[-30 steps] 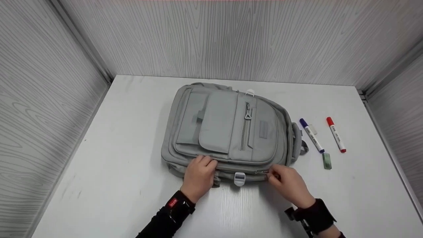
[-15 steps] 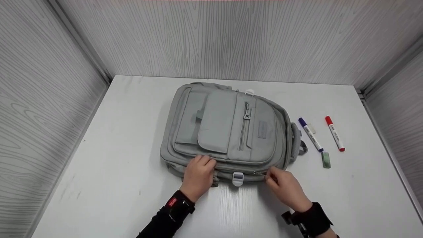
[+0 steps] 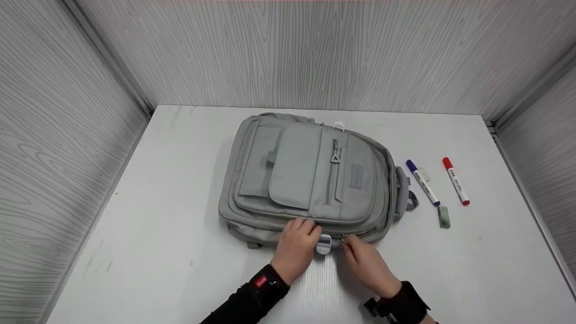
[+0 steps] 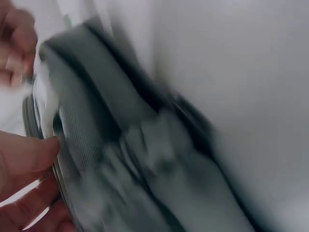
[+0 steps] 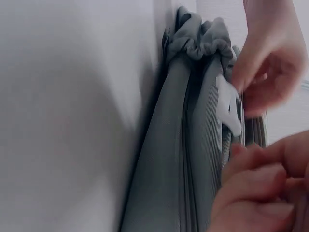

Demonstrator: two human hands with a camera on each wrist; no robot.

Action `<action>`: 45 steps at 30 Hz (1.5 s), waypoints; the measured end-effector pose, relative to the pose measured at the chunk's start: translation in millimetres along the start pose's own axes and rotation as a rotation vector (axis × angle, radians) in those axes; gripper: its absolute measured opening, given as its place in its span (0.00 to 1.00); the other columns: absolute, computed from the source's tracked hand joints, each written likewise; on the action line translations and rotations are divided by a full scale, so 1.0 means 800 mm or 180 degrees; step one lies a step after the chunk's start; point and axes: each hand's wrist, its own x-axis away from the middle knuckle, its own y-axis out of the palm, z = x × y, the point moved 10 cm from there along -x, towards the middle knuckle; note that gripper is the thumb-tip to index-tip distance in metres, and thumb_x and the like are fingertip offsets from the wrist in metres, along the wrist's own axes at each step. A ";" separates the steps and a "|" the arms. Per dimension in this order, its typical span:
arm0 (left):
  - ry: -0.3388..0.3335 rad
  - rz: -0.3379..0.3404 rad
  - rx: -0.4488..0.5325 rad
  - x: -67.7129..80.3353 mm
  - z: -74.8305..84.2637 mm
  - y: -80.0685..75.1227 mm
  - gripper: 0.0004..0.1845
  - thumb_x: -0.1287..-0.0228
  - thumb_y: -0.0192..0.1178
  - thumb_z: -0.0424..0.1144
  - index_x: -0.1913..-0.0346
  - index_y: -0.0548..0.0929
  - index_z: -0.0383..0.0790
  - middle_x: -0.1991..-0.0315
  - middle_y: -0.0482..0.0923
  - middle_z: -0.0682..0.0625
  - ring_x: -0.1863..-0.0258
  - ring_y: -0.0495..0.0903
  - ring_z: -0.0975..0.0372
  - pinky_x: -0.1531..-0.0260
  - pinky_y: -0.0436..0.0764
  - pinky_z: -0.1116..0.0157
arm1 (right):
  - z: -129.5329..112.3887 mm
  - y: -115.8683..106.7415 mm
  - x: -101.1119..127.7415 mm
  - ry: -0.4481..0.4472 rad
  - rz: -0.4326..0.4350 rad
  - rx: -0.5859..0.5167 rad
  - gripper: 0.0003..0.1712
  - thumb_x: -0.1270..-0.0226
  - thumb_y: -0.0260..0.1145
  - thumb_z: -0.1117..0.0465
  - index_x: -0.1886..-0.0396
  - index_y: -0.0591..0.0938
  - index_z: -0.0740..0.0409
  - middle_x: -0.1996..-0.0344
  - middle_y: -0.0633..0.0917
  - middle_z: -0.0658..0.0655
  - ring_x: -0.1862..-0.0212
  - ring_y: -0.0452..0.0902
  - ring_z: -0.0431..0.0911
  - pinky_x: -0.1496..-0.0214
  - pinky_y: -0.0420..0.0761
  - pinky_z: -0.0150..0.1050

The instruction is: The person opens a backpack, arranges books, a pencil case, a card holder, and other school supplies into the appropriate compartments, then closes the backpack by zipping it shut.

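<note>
Both hands have drawn closer together along the near edge of the backpack (image 3: 294, 166): the left hand (image 3: 296, 247) has shifted rightward, and the right hand (image 3: 370, 269) has come leftward with the zipper pull (image 3: 344, 239). The grey backpack lies in the middle of the frame, front panel upward, carry handle (image 3: 402, 193) pointing right.

It looks soft and pliable, stiffer along the seams; its cloth would likely bunch beside the zip unless kept taut. Nothing suggests fragility, and its weight depends on contents that cannot be seen. A sound hold would be the seam just beside the zip, with a firm pinch on the small pull; for lifting, the handle.

The left hand's thumb and fingers close over the edge seam, just left of the white buckle (image 3: 323, 245). The right hand's fingers are narrowed to a pinch at the pull, just right of that buckle; the right wrist view blurs the contact.

On the worktop (image 3: 166, 211), right of the backpack, lie a blue-capped marker (image 3: 423, 183) beside a pale block (image 3: 424, 174), a green block (image 3: 444, 217) near its lower end, and, further right, a red-capped marker (image 3: 456, 181).
</note>
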 end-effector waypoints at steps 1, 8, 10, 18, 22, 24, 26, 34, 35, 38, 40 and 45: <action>0.0039 0.0007 -0.0046 -0.002 0.004 0.002 0.15 0.63 0.67 0.25 0.69 0.86 0.45 0.70 0.79 0.54 0.69 0.76 0.61 0.64 0.78 0.66 | -0.004 0.003 -0.001 -0.0008 0.0025 0.0008 0.07 0.27 0.56 0.69 0.66 0.76 0.55 0.72 0.80 0.50 0.72 0.69 0.35 0.68 0.70 0.31; 0.0154 0.0100 -0.0232 -0.006 0.015 0.005 0.06 0.57 0.72 0.34 0.73 0.86 0.45 0.73 0.80 0.55 0.71 0.77 0.64 0.64 0.79 0.69 | -0.031 0.022 -0.008 -0.0253 0.0115 0.0074 0.09 0.27 0.58 0.66 0.70 0.73 0.55 0.78 0.75 0.49 0.76 0.68 0.36 0.73 0.66 0.31; 0.0209 0.0087 -0.0261 -0.006 0.016 0.005 0.06 0.56 0.72 0.37 0.73 0.85 0.45 0.73 0.80 0.55 0.71 0.77 0.64 0.64 0.79 0.69 | -0.030 0.020 -0.010 -0.0234 0.0187 0.0047 0.10 0.28 0.59 0.66 0.72 0.72 0.54 0.80 0.72 0.47 0.77 0.64 0.34 0.74 0.65 0.29; 0.0296 0.0159 -0.0242 -0.002 0.008 0.002 0.09 0.59 0.67 0.27 0.73 0.84 0.43 0.73 0.79 0.53 0.70 0.78 0.63 0.66 0.79 0.69 | 0.000 -0.024 -0.011 -0.0064 0.0471 0.0010 0.13 0.32 0.64 0.69 0.77 0.77 0.54 0.83 0.72 0.46 0.78 0.61 0.32 0.73 0.64 0.29; 0.0356 0.0230 -0.0234 0.000 0.004 -0.003 0.12 0.63 0.66 0.24 0.73 0.83 0.42 0.73 0.78 0.53 0.71 0.77 0.62 0.68 0.78 0.69 | 0.018 -0.037 -0.011 0.0048 0.0275 0.0046 0.12 0.31 0.63 0.66 0.76 0.78 0.53 0.83 0.71 0.45 0.78 0.61 0.33 0.71 0.63 0.30; 0.0334 0.0246 -0.0272 0.001 -0.003 -0.004 0.12 0.64 0.65 0.23 0.73 0.83 0.41 0.73 0.78 0.52 0.72 0.77 0.62 0.69 0.78 0.68 | 0.023 -0.043 -0.011 0.0058 0.0234 0.0067 0.11 0.31 0.63 0.65 0.75 0.79 0.53 0.82 0.72 0.45 0.77 0.61 0.33 0.71 0.63 0.30; 0.0209 0.0283 -0.0306 0.003 -0.016 -0.007 0.12 0.65 0.64 0.22 0.75 0.81 0.41 0.74 0.77 0.52 0.73 0.76 0.61 0.70 0.78 0.67 | 0.030 -0.054 -0.009 0.0091 0.0351 0.0074 0.12 0.31 0.63 0.66 0.76 0.79 0.54 0.82 0.72 0.46 0.78 0.61 0.34 0.71 0.63 0.30; -0.0133 0.0214 -0.0197 0.011 -0.048 -0.014 0.13 0.66 0.69 0.20 0.75 0.82 0.39 0.75 0.76 0.50 0.73 0.76 0.60 0.71 0.77 0.66 | 0.030 -0.058 -0.006 0.0142 0.0457 -0.0057 0.13 0.30 0.62 0.67 0.77 0.76 0.55 0.83 0.69 0.46 0.79 0.60 0.33 0.72 0.61 0.30; -0.0138 0.0191 -0.0173 0.010 -0.046 -0.013 0.14 0.66 0.68 0.20 0.74 0.83 0.39 0.75 0.77 0.50 0.73 0.76 0.60 0.70 0.78 0.67 | 0.027 -0.053 -0.007 0.0123 0.0407 -0.0066 0.12 0.30 0.62 0.67 0.76 0.77 0.55 0.83 0.70 0.46 0.79 0.60 0.33 0.72 0.62 0.30; -0.0124 0.0138 -0.0072 0.005 -0.031 -0.010 0.14 0.64 0.68 0.21 0.71 0.86 0.39 0.73 0.78 0.51 0.71 0.77 0.61 0.69 0.79 0.68 | 0.018 -0.041 -0.008 0.0078 0.0357 -0.0050 0.10 0.31 0.62 0.67 0.74 0.78 0.56 0.82 0.72 0.46 0.78 0.61 0.33 0.71 0.63 0.30; -0.0082 0.0096 -0.0023 0.000 -0.017 -0.004 0.13 0.62 0.68 0.22 0.70 0.87 0.40 0.72 0.80 0.51 0.70 0.78 0.61 0.67 0.80 0.68 | 0.012 -0.037 -0.009 0.0045 0.0389 -0.0013 0.10 0.32 0.63 0.68 0.74 0.79 0.56 0.82 0.73 0.46 0.78 0.62 0.33 0.72 0.64 0.30; 0.0140 -0.0042 -0.0184 -0.017 0.024 0.016 0.10 0.57 0.68 0.28 0.68 0.87 0.43 0.70 0.80 0.54 0.69 0.78 0.63 0.64 0.80 0.69 | 0.005 -0.033 -0.011 -0.0002 0.0469 0.0042 0.12 0.33 0.64 0.68 0.77 0.77 0.55 0.82 0.73 0.47 0.79 0.62 0.33 0.74 0.64 0.30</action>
